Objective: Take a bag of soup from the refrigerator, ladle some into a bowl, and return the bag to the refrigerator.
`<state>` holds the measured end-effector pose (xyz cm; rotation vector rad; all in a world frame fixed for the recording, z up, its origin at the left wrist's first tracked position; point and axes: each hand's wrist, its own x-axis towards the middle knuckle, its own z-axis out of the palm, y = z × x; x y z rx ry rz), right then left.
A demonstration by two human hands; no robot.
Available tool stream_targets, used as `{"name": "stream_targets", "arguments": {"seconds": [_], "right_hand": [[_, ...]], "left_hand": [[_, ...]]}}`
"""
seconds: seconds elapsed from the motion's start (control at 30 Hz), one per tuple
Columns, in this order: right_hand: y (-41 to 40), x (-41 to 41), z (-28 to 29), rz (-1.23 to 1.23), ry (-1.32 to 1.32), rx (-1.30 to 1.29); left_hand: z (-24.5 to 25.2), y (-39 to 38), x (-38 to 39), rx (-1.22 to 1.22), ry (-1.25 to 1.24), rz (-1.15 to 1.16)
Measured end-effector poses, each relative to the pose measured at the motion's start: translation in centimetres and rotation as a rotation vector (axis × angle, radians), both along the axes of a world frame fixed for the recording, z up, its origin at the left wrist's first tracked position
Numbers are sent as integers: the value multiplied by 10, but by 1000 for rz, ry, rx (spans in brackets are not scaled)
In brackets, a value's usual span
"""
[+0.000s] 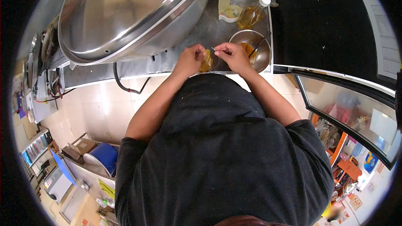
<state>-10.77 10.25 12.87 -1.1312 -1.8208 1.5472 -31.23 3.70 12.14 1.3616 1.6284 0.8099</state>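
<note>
My left hand pinches the top of a small clear plastic bag with yellowish contents, which hangs at the counter's front edge. Just right of it, my right hand holds a thin, pale, short piece between thumb and fingertips; its kind is too small to tell. Behind and beside my right hand sits a steel mixing bowl with an orange-brown substance inside and a dark-handled utensil leaning on its rim.
A large lidded steel vessel fills the back left of the steel counter. Behind the bowl lie a plastic bottle of amber liquid with a white cap and a Sovia pouch. A black surface adjoins at right; a hose hangs below.
</note>
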Motion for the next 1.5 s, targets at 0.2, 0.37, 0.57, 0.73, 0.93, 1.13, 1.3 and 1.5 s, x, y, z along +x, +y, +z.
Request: {"name": "stream_targets", "arguments": {"seconds": [0.2, 0.37, 0.57, 0.73, 0.93, 1.13, 1.3, 1.5], "right_hand": [[-12, -5, 3, -21, -83, 126], [-11, -5, 10, -2, -123, 248], [-7, -5, 7, 61, -117, 212], [-2, -7, -14, 68, -30, -59], [1, -4, -4, 119, 44, -301], [-5, -3, -3, 103, -16, -149], [-12, -6, -10, -17, 114, -215], [-11, -6, -14, -34, 141, -256]], "left_hand": [[-3, -1, 4, 25, -39, 11], [-1, -3, 6, 35, -29, 4], [8, -5, 8, 60, -2, 0], [20, -6, 11, 32, 28, 7], [21, -7, 11, 25, 39, 6], [21, -8, 11, 35, 59, 3], [20, -8, 12, 62, 61, -1], [17, -7, 12, 76, 50, -3]]}}
